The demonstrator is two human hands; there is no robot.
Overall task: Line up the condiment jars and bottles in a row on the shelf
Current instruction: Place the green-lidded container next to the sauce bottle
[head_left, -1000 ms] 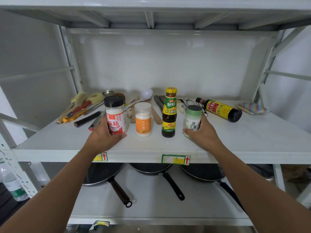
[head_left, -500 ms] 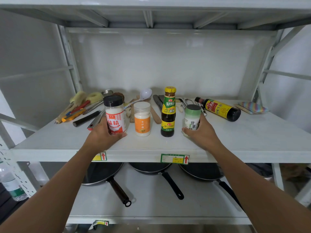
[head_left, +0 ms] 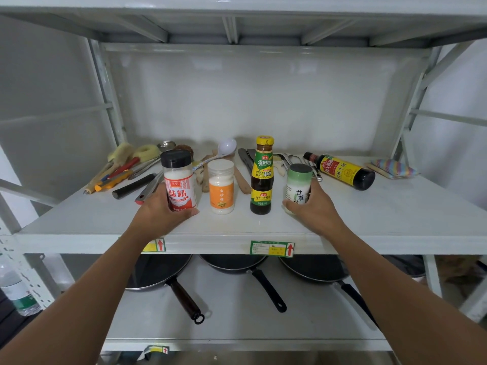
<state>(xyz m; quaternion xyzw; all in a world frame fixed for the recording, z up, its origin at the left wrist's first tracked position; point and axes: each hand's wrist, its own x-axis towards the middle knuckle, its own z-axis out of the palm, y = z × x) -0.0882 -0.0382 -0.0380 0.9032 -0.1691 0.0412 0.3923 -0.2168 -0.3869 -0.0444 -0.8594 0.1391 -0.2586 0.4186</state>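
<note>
Several condiment containers stand upright in a row near the front of the white shelf [head_left: 395,219]. My left hand [head_left: 158,212] grips the black-capped jar with a red label [head_left: 179,180] at the row's left end. Beside it stands a white jar with an orange label [head_left: 221,188], then a tall dark sauce bottle with a yellow cap [head_left: 262,177]. My right hand [head_left: 313,209] holds the green-lidded white jar [head_left: 299,184] at the right end. Behind and to the right, a dark soy sauce bottle [head_left: 342,171] lies on its side.
Brushes, knives, spoons and spatulas [head_left: 131,172] lie scattered along the back of the shelf. A striped cloth [head_left: 392,168] rests at the far right. Three black pans [head_left: 237,267] sit on the lower shelf. A water bottle [head_left: 15,291] stands at the lower left.
Both hands keep their grip on the end jars. The jars have barely shifted; only the view has moved slightly.
</note>
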